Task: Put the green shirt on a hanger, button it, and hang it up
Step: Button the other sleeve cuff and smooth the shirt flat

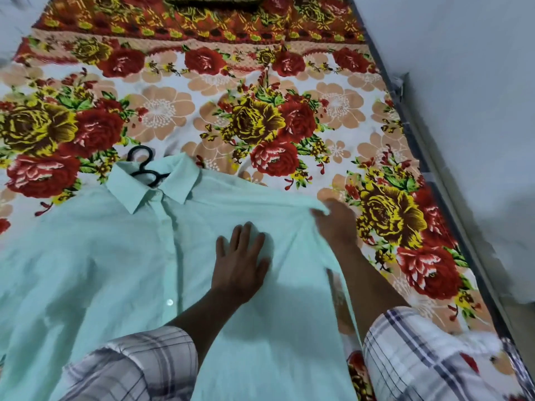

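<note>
The pale green shirt (110, 256) lies front up on the flowered bedsheet (202, 117), collar toward the far side. A black hanger (144, 166) sits inside it, its hook sticking out past the collar. One white button shows on the placket, low down. My left hand (241, 263) presses flat on the shirt's chest, fingers straight and spread. My right hand (337, 221) grips the fabric at the shirt's right shoulder and sleeve edge, lifting a fold of it; the hand is blurred.
A grey wall (463, 111) and the dark bed edge (428, 169) run along the right side. A dark patterned pillow (214, 0) lies at the far end of the bed. Checked sleeves cover both my upper arms.
</note>
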